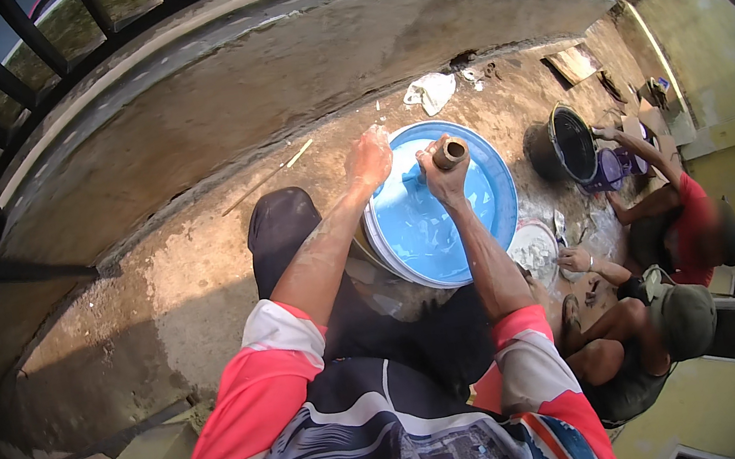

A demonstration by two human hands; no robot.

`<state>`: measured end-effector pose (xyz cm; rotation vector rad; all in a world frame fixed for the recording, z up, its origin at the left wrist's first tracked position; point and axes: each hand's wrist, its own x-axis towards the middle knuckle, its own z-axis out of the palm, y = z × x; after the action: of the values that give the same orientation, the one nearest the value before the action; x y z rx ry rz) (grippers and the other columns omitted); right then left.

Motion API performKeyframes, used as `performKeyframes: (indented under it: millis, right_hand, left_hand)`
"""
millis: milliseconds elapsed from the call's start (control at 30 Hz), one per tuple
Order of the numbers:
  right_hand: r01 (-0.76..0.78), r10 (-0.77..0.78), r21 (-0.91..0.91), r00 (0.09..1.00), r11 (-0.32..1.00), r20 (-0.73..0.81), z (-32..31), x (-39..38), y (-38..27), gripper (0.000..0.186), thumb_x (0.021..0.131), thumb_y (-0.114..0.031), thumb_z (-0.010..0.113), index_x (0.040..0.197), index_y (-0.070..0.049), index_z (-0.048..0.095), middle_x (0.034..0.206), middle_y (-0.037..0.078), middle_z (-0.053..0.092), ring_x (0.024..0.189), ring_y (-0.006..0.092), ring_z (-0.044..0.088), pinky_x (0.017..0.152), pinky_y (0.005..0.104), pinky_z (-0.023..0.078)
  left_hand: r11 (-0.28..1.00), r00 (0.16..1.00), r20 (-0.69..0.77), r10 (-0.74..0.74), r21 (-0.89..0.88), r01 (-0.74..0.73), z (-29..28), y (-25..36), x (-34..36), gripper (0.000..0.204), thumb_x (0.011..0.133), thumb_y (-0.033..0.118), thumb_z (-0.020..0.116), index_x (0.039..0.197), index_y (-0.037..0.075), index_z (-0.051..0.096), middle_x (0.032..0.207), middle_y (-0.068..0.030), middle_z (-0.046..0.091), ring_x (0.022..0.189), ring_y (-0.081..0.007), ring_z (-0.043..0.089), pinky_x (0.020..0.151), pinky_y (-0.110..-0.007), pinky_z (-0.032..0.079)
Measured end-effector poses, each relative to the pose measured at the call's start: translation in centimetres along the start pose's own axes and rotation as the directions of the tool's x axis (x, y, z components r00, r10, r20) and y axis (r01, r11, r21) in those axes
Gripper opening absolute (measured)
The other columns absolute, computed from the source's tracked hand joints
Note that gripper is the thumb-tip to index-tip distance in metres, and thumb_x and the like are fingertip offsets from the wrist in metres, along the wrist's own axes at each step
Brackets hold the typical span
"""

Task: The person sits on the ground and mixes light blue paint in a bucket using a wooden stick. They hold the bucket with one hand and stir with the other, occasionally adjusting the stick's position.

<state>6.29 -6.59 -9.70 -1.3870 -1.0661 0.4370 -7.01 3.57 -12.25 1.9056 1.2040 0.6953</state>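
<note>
Between my knees stands a large white bucket (375,231) holding bright blue liquid (426,237) that looks like paint. My left hand (368,162) is closed over the bucket's far-left rim. My right hand (445,175) is above the liquid, its fingers wrapped round a thick brown stick (451,154) with a round, hollow-looking top end. The stick's lower part is hidden behind that hand, so I cannot tell how deep it reaches.
A black bucket (548,153), a purple pail (606,170) and a tub of white paste (532,247) stand right, beside two crouching people. A white cloth (432,92) and a board (570,65) lie farther off. A low wall (264,63) with black railings runs along the far side.
</note>
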Motion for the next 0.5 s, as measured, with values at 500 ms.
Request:
performKeyframes:
  millis: [500]
  right_hand:
    - [-0.109, 0.144, 0.292, 0.985, 0.950, -0.100, 2.0, -2.3, -2.5, 0.021, 0.077, 0.003, 0.072, 0.087, -0.003, 0.055, 0.074, 0.003, 0.060, 0.061, 0.0107, 0.059, 0.055, 0.0275, 0.049]
  left_hand:
    - [0.997, 0.998, -0.051, -0.027, -0.076, 0.023, -0.8, 1.4, -1.4, 0.027, 0.097, 0.026, 0.048, 0.102, 0.005, 0.064, 0.097, -0.0262, 0.069, 0.095, -0.0484, 0.064, 0.081, -0.057, 0.051]
